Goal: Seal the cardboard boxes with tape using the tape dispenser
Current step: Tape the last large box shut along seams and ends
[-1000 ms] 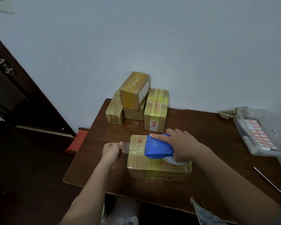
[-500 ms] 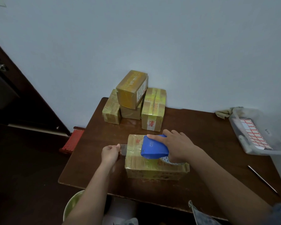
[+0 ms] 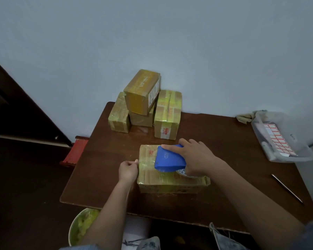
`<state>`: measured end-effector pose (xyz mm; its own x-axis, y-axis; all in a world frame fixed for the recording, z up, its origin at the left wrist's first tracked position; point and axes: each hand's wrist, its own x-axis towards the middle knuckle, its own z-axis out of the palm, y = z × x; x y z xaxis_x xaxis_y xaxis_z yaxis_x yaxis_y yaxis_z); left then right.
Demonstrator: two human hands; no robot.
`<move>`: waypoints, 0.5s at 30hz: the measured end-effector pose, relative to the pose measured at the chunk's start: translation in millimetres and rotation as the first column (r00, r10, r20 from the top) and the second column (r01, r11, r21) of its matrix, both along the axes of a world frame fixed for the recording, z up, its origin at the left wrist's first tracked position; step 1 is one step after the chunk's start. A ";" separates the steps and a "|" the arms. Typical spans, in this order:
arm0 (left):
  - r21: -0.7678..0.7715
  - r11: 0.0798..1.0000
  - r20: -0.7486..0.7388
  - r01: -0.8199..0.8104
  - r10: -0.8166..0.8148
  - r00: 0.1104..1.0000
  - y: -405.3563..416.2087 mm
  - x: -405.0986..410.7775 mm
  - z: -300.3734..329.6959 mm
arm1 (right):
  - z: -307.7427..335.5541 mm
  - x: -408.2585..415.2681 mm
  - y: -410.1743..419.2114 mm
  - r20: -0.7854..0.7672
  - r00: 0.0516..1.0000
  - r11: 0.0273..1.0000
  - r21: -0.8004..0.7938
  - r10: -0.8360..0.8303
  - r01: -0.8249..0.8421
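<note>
A taped cardboard box (image 3: pixel 170 183) lies flat on the brown table (image 3: pixel 215 141) in front of me. A blue tape dispenser (image 3: pixel 169 160) sits on the box's top, and my right hand (image 3: pixel 195 156) grips it from the right, index finger along its upper edge. My left hand (image 3: pixel 127 170) pinches the clear tape end at the box's left edge, right against the cardboard. Part of the tape roll shows under my right palm.
Several taped boxes (image 3: pixel 143 105) are stacked against the wall at the table's back left. A clear plastic bin (image 3: pixel 285 139) with red-bordered labels stands at the right, a thin metal rod (image 3: pixel 286 188) in front of it. A bucket (image 3: pixel 81 226) sits below the table's front edge.
My left hand has brought the tape end from a gap left of the box in to the box's left edge. The dispenser stays on the box top.
</note>
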<state>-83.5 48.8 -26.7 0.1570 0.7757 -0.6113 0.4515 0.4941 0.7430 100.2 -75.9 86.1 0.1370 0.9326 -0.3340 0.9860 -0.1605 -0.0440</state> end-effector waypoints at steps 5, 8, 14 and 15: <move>0.052 0.997 -0.029 0.055 -0.054 0.998 -4.3 3.7 0.9 | -2.0 0.3 1.5 -0.006 1.000 1.000 0.000 0.015 -0.015; 0.043 0.998 -0.042 0.048 -0.047 0.998 -5.6 6.2 5.2 | -1.5 -0.9 2.8 0.007 1.000 1.000 -0.009 0.024 -0.024; -0.028 0.997 -0.201 0.065 -0.070 0.977 -8.6 -14.3 -13.9 | 2.1 -2.4 5.2 0.003 1.000 0.998 -0.050 0.025 -0.024; 0.055 0.994 -0.187 0.091 -0.079 0.979 -9.4 -18.1 -20.2 | 2.2 -2.4 5.1 0.000 1.000 0.998 -0.053 0.025 -0.025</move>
